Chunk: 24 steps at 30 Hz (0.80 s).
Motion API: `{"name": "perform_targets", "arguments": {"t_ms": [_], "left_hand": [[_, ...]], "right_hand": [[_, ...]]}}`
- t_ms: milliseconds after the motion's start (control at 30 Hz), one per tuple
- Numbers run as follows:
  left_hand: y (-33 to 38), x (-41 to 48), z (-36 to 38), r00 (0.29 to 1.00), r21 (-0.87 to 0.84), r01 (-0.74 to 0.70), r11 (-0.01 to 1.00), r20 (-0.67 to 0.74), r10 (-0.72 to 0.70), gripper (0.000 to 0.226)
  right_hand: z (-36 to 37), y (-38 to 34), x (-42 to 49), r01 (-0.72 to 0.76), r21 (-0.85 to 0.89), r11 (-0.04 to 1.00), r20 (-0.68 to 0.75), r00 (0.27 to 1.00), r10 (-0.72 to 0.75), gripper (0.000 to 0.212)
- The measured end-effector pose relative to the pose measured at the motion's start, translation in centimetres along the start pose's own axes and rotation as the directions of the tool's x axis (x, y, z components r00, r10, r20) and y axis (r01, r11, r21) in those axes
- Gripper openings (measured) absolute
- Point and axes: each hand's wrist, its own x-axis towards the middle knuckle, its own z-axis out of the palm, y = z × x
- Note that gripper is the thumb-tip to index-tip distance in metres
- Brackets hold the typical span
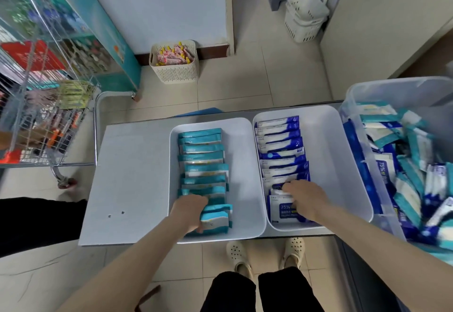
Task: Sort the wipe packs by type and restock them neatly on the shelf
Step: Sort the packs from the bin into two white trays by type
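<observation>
Two white trays sit side by side on a grey table [132, 179]. The left tray [245, 164] holds a row of teal wipe packs [202, 162]. The right tray [338, 164] holds a row of dark blue wipe packs [282, 150]. My left hand [187, 210] grips the nearest teal packs [218, 218] at the row's front end. My right hand [306, 196] rests on the nearest blue packs, fingers curled over a blue "75%" pack [282, 210].
A clear plastic bin [392, 96] at the right holds several mixed teal and blue packs. A wire shopping cart [49, 120] stands at the left. A cream basket [175, 63] of pink packets and stacked white baskets [305, 15] stand on the tiled floor beyond.
</observation>
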Motion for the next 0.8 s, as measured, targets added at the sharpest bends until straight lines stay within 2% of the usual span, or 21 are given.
{"name": "perform_targets", "arguments": {"t_ms": [133,267,400,467,567,700,800], "left_hand": [[0.2,-0.4,0.2,1.000,-0.032,-0.004,0.999,-0.022,0.003,0.046],[0.9,-1.0,0.1,0.990,0.069,0.037,0.997,-0.141,-0.027,0.057],[1.0,-1.2,-1.2,0.984,0.114,0.071,0.991,-0.169,-0.051,0.069],[1.7,-1.5,-2.2,0.981,0.037,0.070,0.997,-0.184,-0.062,0.068],[4.0,-1.7,-4.5,0.954,-0.141,0.018,0.990,-0.294,-0.059,0.054],[9.5,-2.1,-8.0,0.892,-0.325,-0.161,0.932,-0.451,-0.003,0.039],[14.7,-1.6,-9.9,0.871,-0.392,-0.281,0.876,-0.487,0.062,0.033]], "right_hand": [[0.1,-0.7,0.4,0.018,0.104,0.994,-0.008,1.000,-0.017,0.041],[-0.3,-0.8,-0.3,0.020,0.139,0.990,-0.054,0.998,-0.013,0.043],[-1.2,-0.3,-1.6,0.013,0.155,0.988,-0.125,0.992,0.007,0.047],[-2.0,0.1,-2.5,-0.016,0.204,0.979,-0.156,0.987,0.049,0.047],[-3.0,0.7,-4.4,-0.045,0.333,0.942,-0.213,0.970,0.121,0.043],[-3.8,2.2,-7.2,-0.051,0.464,0.884,-0.301,0.930,0.212,0.039],[-3.8,3.8,-9.7,-0.057,0.509,0.859,-0.370,0.886,0.278,0.038]]}}
